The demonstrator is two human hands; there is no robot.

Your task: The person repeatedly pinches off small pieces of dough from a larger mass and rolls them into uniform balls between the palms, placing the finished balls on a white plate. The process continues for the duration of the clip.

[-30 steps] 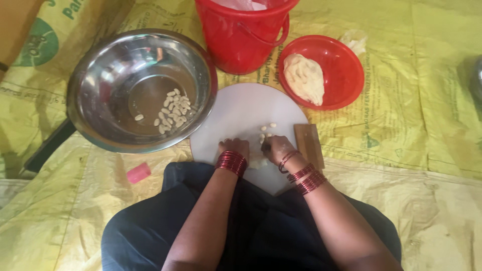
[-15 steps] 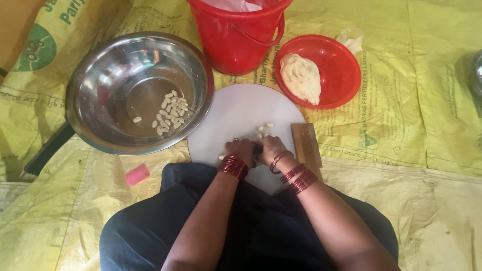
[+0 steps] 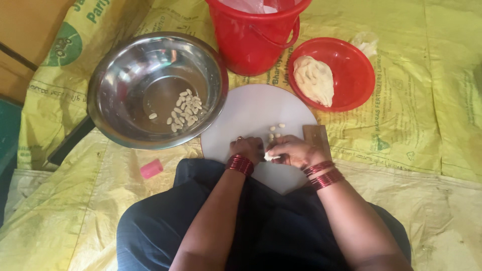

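The left hand [image 3: 247, 149] and the right hand [image 3: 293, 150] now meet, pinching a small white dough piece [image 3: 271, 157]; before, they worked slightly apart.

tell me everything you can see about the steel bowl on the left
The steel bowl is a wide, round, shiny basin of what looks like stainless steel, with a rolled rim and a flat bottom. It sits upright on the yellow woven sheet, left of the red bucket, its rim reaching the edge of the white round board. Small pale dough pieces lie clustered in its bottom, right of centre. Neither hand touches it.
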